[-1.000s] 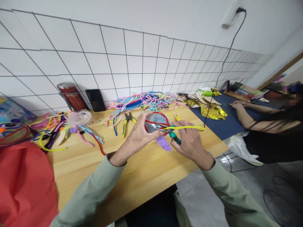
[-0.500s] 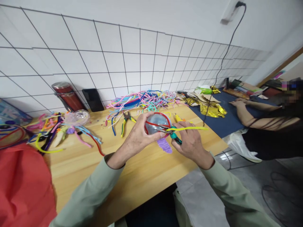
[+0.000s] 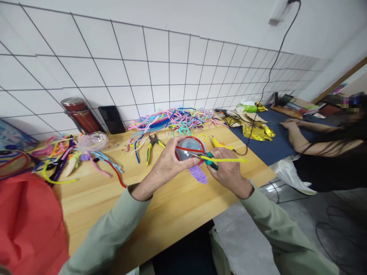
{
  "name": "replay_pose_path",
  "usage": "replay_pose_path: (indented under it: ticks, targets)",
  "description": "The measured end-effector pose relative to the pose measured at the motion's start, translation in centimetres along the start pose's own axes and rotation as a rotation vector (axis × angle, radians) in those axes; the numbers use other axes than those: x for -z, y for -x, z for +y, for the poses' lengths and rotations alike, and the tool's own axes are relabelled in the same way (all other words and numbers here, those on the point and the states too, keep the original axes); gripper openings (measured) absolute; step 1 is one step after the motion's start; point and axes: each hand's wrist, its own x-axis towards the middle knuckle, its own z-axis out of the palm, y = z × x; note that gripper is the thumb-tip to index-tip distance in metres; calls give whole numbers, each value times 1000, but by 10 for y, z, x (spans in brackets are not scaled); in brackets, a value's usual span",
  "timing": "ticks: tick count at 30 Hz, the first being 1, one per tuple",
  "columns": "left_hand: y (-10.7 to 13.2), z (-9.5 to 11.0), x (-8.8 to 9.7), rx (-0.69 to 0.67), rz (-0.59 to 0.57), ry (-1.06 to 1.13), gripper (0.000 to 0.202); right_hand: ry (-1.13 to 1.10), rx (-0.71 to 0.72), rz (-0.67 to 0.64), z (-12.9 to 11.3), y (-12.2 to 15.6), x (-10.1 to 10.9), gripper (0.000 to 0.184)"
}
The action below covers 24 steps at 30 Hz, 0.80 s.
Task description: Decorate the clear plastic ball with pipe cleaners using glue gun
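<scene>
My left hand (image 3: 168, 163) is closed around a clear plastic ball (image 3: 187, 148) wrapped with a red pipe cleaner (image 3: 191, 139), held just above the wooden table (image 3: 160, 206). My right hand (image 3: 228, 170) grips teal-handled pliers (image 3: 208, 159) whose metal tips touch the ball. A yellow pipe cleaner (image 3: 226, 159) sticks out to the right from the pliers. A purple fuzzy piece (image 3: 198, 174) lies on the table under the ball.
A heap of coloured pipe cleaners (image 3: 174, 120) lies by the tiled wall. Yellow-handled pliers (image 3: 151, 144), a red flask (image 3: 82, 114), a black phone (image 3: 112, 119) and a clear ball (image 3: 93, 141) are behind. Red cloth (image 3: 28, 221) is at left. Another person's arm (image 3: 312, 141) rests on a blue mat (image 3: 275, 145).
Both hands stay on the ball and pliers, with only slight shifts. The yellow pipe cleaner's free end has dipped a little. The view has drifted slightly.
</scene>
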Motion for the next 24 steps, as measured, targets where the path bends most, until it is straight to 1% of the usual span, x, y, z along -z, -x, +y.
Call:
replay_pose_path:
  ticks: [4,6,9,11,14,18,20,21,23,24]
  targets:
    - [-4,-9,-3,20,38,27,79,-81,-15,-2,-1,-2,-9,56]
    - [-6,-12,-3,34,38,48,78,-146,-6,16,1,-1,-12,64]
    - [-9,-14,1,61,60,48,80,-220,-69,51,10,7,-16,63]
    - [-11,-13,6,73,87,23,83,-248,-132,25,18,19,-19,60]
    - [-15,-13,14,75,116,-12,81,-224,-154,-92,29,44,-27,52]
    - [-19,-18,18,92,140,26,75,-57,-124,-222,35,72,-49,41]
    - [-21,-21,17,117,145,67,77,1,-122,-268,36,76,-59,41]
    - [-21,-22,16,130,138,87,79,-5,-118,-288,36,75,-61,42]
    - [-21,-22,15,156,109,120,81,-101,-114,-299,35,67,-60,44]
    - [-21,-22,15,165,95,133,81,-185,-120,-279,33,60,-55,44]
